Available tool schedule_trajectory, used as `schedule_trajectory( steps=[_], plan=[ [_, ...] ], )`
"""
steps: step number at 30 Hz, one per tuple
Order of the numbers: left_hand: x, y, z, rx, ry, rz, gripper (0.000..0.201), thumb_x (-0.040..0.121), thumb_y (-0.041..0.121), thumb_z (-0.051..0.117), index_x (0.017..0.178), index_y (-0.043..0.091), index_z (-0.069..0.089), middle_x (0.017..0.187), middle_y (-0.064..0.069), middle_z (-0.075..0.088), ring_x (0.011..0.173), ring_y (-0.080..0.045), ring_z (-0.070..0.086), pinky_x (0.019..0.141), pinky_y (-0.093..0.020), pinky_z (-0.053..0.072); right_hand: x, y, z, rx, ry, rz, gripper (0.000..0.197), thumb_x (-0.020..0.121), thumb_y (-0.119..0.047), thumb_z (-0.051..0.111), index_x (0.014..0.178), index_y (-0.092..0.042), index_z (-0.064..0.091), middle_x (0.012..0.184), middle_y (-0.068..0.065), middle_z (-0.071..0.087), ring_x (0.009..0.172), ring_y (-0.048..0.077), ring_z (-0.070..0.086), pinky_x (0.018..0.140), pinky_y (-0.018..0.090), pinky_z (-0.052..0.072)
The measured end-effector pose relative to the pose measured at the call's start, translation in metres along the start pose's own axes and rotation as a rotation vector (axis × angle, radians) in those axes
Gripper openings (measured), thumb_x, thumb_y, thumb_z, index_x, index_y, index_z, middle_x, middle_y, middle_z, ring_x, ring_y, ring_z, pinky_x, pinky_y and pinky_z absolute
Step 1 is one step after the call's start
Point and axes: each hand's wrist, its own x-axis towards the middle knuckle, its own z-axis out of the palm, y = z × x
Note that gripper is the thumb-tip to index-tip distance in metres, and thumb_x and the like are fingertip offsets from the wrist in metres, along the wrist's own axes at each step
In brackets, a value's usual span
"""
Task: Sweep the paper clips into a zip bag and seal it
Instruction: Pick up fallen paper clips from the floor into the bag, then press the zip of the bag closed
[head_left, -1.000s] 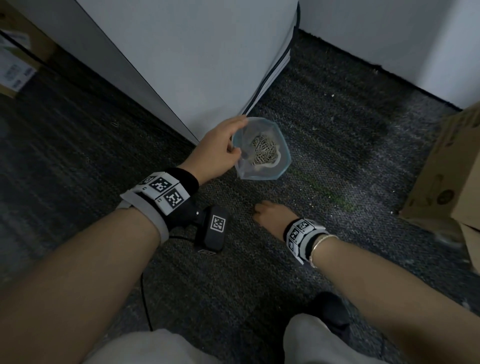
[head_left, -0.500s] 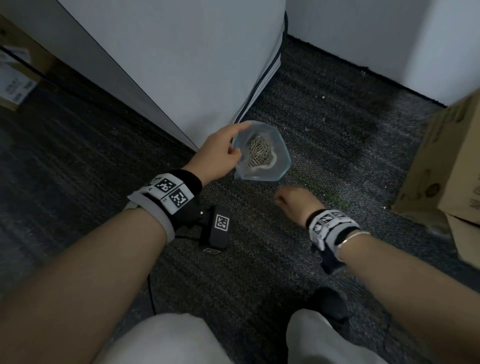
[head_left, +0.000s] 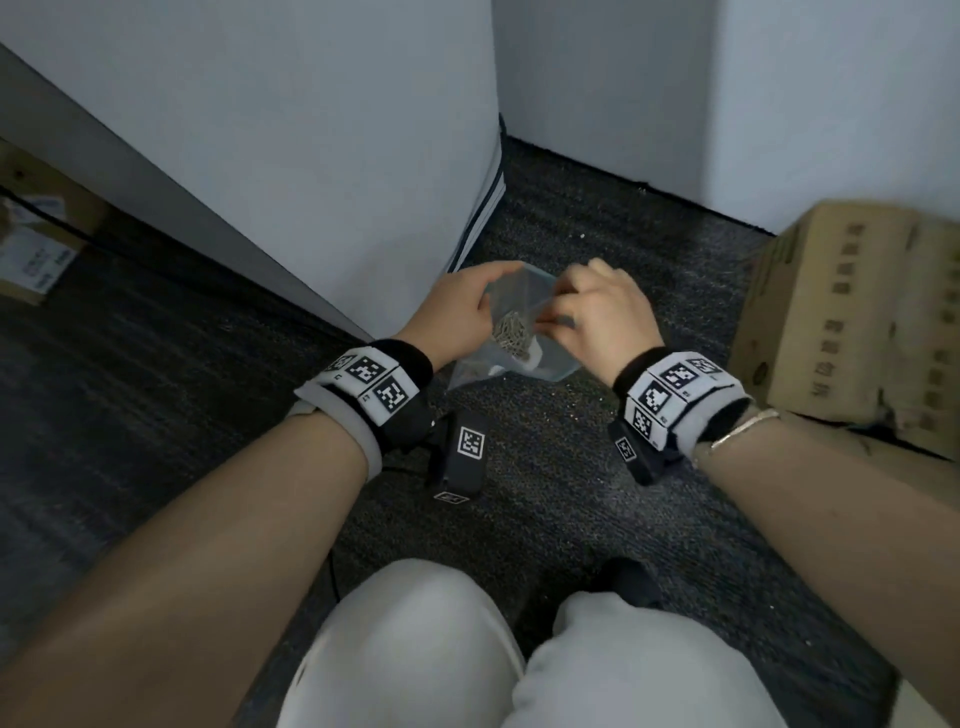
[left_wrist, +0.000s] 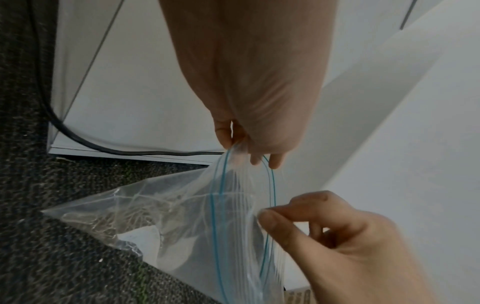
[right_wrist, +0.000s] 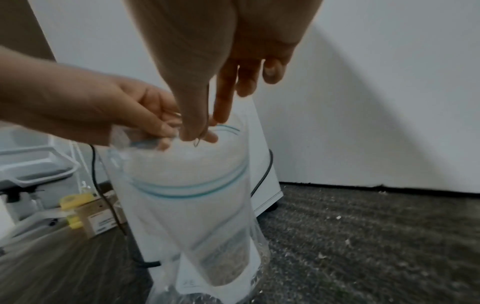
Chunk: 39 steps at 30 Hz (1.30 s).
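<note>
One clear plastic zip bag (head_left: 519, 332) with a blue seal line hangs open-mouthed over dark carpet (head_left: 597, 519). The left hand (head_left: 457, 312) pinches its left rim. The right hand (head_left: 597, 317) pinches one wire clip (right_wrist: 198, 142) above the mouth. A heap of metal clips (head_left: 511, 330), too many to count, lies inside. One cardboard box (head_left: 852, 317) sits right.

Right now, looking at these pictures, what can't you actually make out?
- How many paper clips are in the zip bag: head view, too small and tangled.
- The right hand grip on the bag's rim: head view, hidden behind its own knuckles; right wrist view blurred.
- The print on the cardboard box: head view, blurred and cut by the right edge.
- Whether clips remain on the carpet: specks too small.
</note>
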Motion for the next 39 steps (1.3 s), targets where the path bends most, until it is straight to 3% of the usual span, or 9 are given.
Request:
schedule_trajectory(
  steps=[4, 9, 13, 19, 22, 25, 29, 32, 39],
  plan=[
    [-0.009, 0.047, -0.022, -0.025, -0.027, 0.028, 0.049, 0.09, -0.007, 0.04, 0.133, 0.012, 0.052, 0.135, -0.01, 0.055, 0.116, -0.009, 0.051, 0.089, -0.007, 0.039, -0.002, -0.002, -0.052, -0.054, 0.042, 0.123, 0.029, 0.084, -0.046, 0.056, 0.086, -0.024, 0.075, 0.097, 0.006, 0.051, 0.092, 0.029, 0.044, 0.076, 0.038, 0.032],
    [-0.014, 0.12, -0.051, 0.04, -0.051, -0.019, 0.055, 0.086, -0.014, 0.037, 0.129, 0.014, 0.057, 0.149, -0.014, 0.039, 0.14, -0.022, 0.035, 0.112, -0.027, 0.03, 0.001, -0.009, -0.129, -0.161, -0.109, 0.265, 0.02, 0.087, -0.026, 0.056, 0.1, -0.019, 0.07, 0.115, 0.005, 0.055, 0.106, 0.029, 0.047, 0.086, 0.041, 0.033],
    [-0.032, 0.189, -0.088, 0.003, 0.021, -0.031, 0.048, 0.082, -0.017, 0.038, 0.102, 0.009, 0.072, 0.14, -0.026, 0.046, 0.139, -0.021, 0.037, 0.104, -0.017, 0.029, 0.009, -0.023, -0.196, 0.002, -0.22, 0.393, 0.024, 0.088, -0.008, 0.05, 0.1, -0.014, 0.07, 0.111, 0.01, 0.062, 0.101, 0.033, 0.059, 0.085, 0.039, 0.046],
    [-0.052, 0.277, -0.156, -0.041, 0.139, -0.135, 0.04, 0.079, -0.013, 0.044, 0.071, 0.012, 0.074, 0.115, -0.027, 0.061, 0.111, -0.036, 0.057, 0.091, -0.034, 0.045, 0.035, -0.061, -0.324, 0.075, -0.207, 0.369, 0.024, 0.086, -0.002, 0.052, 0.089, -0.012, 0.074, 0.105, 0.009, 0.06, 0.097, 0.027, 0.057, 0.087, 0.031, 0.044],
    [-0.063, 0.326, -0.194, 0.003, 0.119, -0.15, 0.036, 0.077, -0.017, 0.044, 0.076, 0.002, 0.074, 0.093, -0.012, 0.062, 0.094, -0.028, 0.057, 0.081, -0.028, 0.043, 0.054, -0.081, -0.387, 0.083, -0.16, 0.362, 0.026, 0.085, 0.0, 0.049, 0.091, -0.005, 0.074, 0.105, 0.012, 0.067, 0.098, 0.029, 0.061, 0.095, 0.035, 0.046],
    [-0.074, 0.372, -0.227, 0.022, 0.115, -0.178, 0.03, 0.08, -0.015, 0.047, 0.083, -0.003, 0.074, 0.105, -0.015, 0.065, 0.103, -0.029, 0.058, 0.084, -0.02, 0.04, 0.071, -0.102, -0.444, 0.099, -0.114, 0.346, 0.028, 0.085, -0.001, 0.047, 0.092, -0.005, 0.074, 0.102, 0.012, 0.071, 0.098, 0.029, 0.063, 0.095, 0.033, 0.047],
    [-0.086, 0.417, -0.269, 0.058, 0.162, -0.205, 0.025, 0.085, -0.003, 0.051, 0.089, 0.001, 0.075, 0.119, -0.02, 0.061, 0.114, -0.037, 0.054, 0.099, -0.032, 0.044, 0.089, -0.127, -0.515, 0.144, 0.029, 0.324, 0.03, 0.083, -0.002, 0.047, 0.092, -0.009, 0.075, 0.102, 0.009, 0.072, 0.1, 0.025, 0.064, 0.095, 0.03, 0.046],
    [-0.096, 0.444, -0.297, 0.086, 0.153, -0.187, 0.031, 0.086, 0.009, 0.045, 0.088, 0.007, 0.076, 0.107, -0.016, 0.064, 0.098, -0.035, 0.059, 0.093, -0.04, 0.05, 0.101, -0.142, -0.567, 0.176, 0.099, 0.319, 0.032, 0.083, -0.001, 0.045, 0.09, -0.01, 0.075, 0.102, 0.008, 0.072, 0.098, 0.024, 0.064, 0.094, 0.03, 0.047],
    [-0.117, 0.507, -0.36, 0.323, 0.098, -0.163, 0.071, 0.078, 0.079, 0.033, 0.076, 0.016, 0.067, 0.084, -0.004, 0.067, 0.083, -0.02, 0.058, 0.085, -0.04, 0.037, 0.13, -0.177, -0.664, 0.184, 0.157, 0.286, 0.032, 0.084, 0.0, 0.043, 0.088, -0.009, 0.074, 0.103, 0.007, 0.071, 0.097, 0.022, 0.063, 0.086, 0.022, 0.042]
  ],
)
